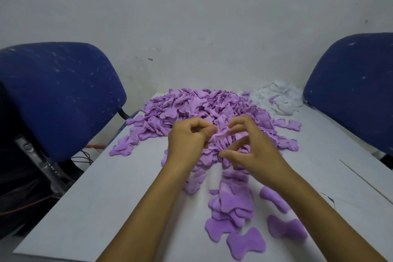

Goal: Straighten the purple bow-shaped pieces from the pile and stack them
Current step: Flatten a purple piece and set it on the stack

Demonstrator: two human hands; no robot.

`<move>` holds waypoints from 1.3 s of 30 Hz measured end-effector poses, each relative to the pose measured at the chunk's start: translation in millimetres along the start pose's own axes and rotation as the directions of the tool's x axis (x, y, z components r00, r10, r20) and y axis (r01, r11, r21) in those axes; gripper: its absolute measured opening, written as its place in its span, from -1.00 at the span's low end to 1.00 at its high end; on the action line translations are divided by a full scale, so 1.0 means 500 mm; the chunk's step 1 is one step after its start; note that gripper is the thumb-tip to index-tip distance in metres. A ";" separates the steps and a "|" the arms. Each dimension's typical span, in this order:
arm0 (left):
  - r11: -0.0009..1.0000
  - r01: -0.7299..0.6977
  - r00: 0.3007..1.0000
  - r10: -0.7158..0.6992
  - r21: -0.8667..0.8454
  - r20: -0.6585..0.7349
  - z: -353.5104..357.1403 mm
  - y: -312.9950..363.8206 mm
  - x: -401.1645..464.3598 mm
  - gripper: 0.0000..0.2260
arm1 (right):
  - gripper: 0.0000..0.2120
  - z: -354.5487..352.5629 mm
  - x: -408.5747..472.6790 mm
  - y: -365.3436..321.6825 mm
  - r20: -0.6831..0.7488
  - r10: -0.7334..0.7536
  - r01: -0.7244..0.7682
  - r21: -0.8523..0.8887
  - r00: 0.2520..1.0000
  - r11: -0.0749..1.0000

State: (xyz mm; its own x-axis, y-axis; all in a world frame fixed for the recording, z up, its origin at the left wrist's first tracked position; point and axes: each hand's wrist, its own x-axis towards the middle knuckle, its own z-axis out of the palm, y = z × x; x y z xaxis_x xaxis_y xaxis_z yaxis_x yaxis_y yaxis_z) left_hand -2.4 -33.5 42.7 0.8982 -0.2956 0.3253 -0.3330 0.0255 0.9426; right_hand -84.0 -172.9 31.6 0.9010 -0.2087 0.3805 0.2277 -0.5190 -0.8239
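A big pile of purple bow-shaped pieces (202, 108) covers the far middle of the white table (106, 193). Over its near edge, my left hand (187, 140) and my right hand (248, 147) hold one crumpled purple piece (219, 135) between them. The left thumb and fingers pinch its left end; the right fingertips pinch its right end. Closer to me lies a loose stack of flattened purple pieces (234, 204), with single flat pieces (246, 244) scattered around it.
A heap of white fabric pieces (278, 100) sits at the far right of the table. Blue chair backs stand at the left (57, 98) and right (353, 91). A white wall rises behind. Cables lie on the floor at left (85, 155).
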 end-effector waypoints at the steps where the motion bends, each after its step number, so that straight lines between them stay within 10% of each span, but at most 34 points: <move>1: 1.000 0.012 1.000 -0.012 0.015 0.020 -0.005 -0.001 0.000 -0.92 | -0.50 -0.002 -0.002 0.000 -0.054 -0.145 0.134 -0.182 0.988 0.974; 4: 0.999 0.033 0.993 -0.036 0.027 0.112 -0.008 -0.001 -0.007 -0.93 | -0.60 0.013 -0.004 0.002 -0.082 -0.473 0.392 -0.445 0.878 0.805; 8: 0.970 0.207 0.975 -0.192 -0.131 0.114 -0.010 0.000 -0.003 -0.88 | -0.81 0.022 -0.006 0.002 -0.104 -0.542 0.422 -0.512 0.834 0.748; 12: 0.867 0.380 0.925 -0.364 -0.323 0.112 -0.012 0.003 0.003 -0.80 | -0.82 0.023 0.000 -0.012 0.143 -0.211 0.242 -0.252 0.967 0.937; 15: 0.828 0.448 0.892 -0.439 -0.337 0.105 -0.009 -0.001 0.002 -0.72 | -0.63 0.025 -0.007 -0.020 0.419 0.047 -0.127 0.165 0.907 0.978; 20: 0.928 0.279 0.943 -0.217 -0.245 0.254 -0.027 0.004 0.009 -0.89 | -0.69 0.010 0.000 -0.012 0.532 0.137 -0.524 0.696 0.836 0.492; 25: 0.964 0.094 0.905 0.022 -0.250 0.424 -0.025 0.003 -0.006 -0.87 | -0.67 -0.005 0.001 0.000 0.563 -0.015 -0.524 0.779 0.826 0.345; 28: 0.971 -0.030 0.930 0.115 -0.238 0.349 -0.026 -0.002 -0.004 -0.95 | -0.58 -0.003 -0.002 0.005 0.494 0.028 -0.453 0.771 0.869 0.448; 32: 0.967 -0.043 0.950 0.118 -0.250 0.290 -0.021 -0.003 -0.006 -0.93 | -0.92 0.009 -0.003 0.001 0.314 0.137 -0.327 0.702 0.939 0.632; 39: 0.982 -0.053 0.978 0.087 -0.179 0.189 0.010 0.004 -0.019 -0.80 | -0.62 0.019 0.004 0.001 -0.076 0.214 -0.151 0.489 0.974 0.859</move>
State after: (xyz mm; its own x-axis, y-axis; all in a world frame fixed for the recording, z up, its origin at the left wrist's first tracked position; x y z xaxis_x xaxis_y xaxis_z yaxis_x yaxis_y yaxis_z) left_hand -12.8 -35.5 41.1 0.7953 -0.4672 0.3862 -0.3236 0.2114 0.9223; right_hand -78.6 -165.7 28.0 0.8981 -0.3776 0.2257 0.2401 -0.0092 -0.9707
